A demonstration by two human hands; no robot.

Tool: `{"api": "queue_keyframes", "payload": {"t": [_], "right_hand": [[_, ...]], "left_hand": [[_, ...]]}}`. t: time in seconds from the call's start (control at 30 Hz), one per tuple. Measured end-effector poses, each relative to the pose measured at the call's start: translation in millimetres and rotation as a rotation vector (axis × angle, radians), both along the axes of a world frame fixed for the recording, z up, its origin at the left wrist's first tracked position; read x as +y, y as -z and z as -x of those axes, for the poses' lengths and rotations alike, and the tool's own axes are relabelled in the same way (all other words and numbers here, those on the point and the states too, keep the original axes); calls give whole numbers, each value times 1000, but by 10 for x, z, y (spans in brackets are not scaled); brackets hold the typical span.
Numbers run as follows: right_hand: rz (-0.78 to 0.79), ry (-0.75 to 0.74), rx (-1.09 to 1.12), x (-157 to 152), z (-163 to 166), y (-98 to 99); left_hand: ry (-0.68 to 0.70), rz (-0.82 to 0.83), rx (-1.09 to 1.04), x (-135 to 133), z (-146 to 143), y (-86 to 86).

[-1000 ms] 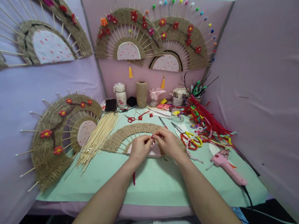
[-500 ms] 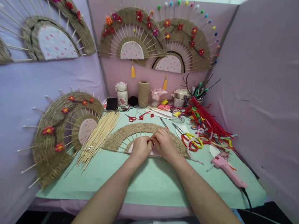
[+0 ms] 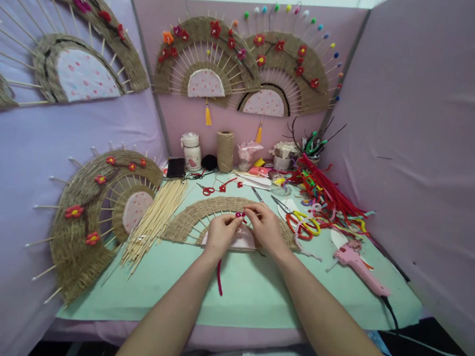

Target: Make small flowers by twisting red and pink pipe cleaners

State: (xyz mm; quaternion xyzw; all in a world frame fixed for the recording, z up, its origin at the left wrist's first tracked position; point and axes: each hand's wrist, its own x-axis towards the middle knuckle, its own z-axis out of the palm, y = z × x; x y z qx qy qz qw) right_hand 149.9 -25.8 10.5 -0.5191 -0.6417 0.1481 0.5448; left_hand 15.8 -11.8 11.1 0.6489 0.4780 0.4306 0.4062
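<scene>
My left hand (image 3: 221, 234) and my right hand (image 3: 264, 227) meet above a woven twine fan (image 3: 200, 208) lying on the table. Between their pinched fingertips is a magenta pipe cleaner (image 3: 219, 281), bent into small loops at the fingers. Its long tail hangs down below my left hand, over the green cloth. The fan has thin sticks as ribs and a pale dotted half-circle at its base. My hands cover part of its middle, and both are closed on the pipe cleaner.
Left of the fan lies a bundle of thin sticks (image 3: 158, 220). Scissors (image 3: 301, 222), a heap of pipe cleaners (image 3: 330, 191) and a pink glue gun (image 3: 362, 269) lie to the right. Behind stand a white bottle (image 3: 191, 151) and a twine spool (image 3: 225, 151). Finished fans (image 3: 213, 32) hang on the partitions.
The pipe cleaner's loops now show above my fingertips, and its tail has come into sight under my left hand. The view has shifted slightly.
</scene>
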Motion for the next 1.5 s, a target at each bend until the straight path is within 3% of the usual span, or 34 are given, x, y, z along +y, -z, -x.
{"api": "queue_keyframes", "payload": {"t": [0.23,0.43,0.57,0.73,0.87,1.13,1.3,1.5], "right_hand": [[148,-23,20,-5,4,-8],[99,6,-14,-32,27,-21],[99,-1,14,-19,33,-1],[138,3,25,10,-4,21],[145,-48,11,8,-7,7],[309,-155,213,-37,50,-75],[435,-167,292,-65,51,-83],[431,-185,265,-56,33,-64]], "left_hand": [[9,46,-43,-19,-10,4],[17,-60,44,-53,-11,-14],[34,-32,8,-29,8,10],[26,37,-252,71,61,40],[120,114,-394,127,99,41],[59,50,-382,137,109,34],[69,-32,-269,100,107,-13],[67,-186,-96,85,122,-21]]}}
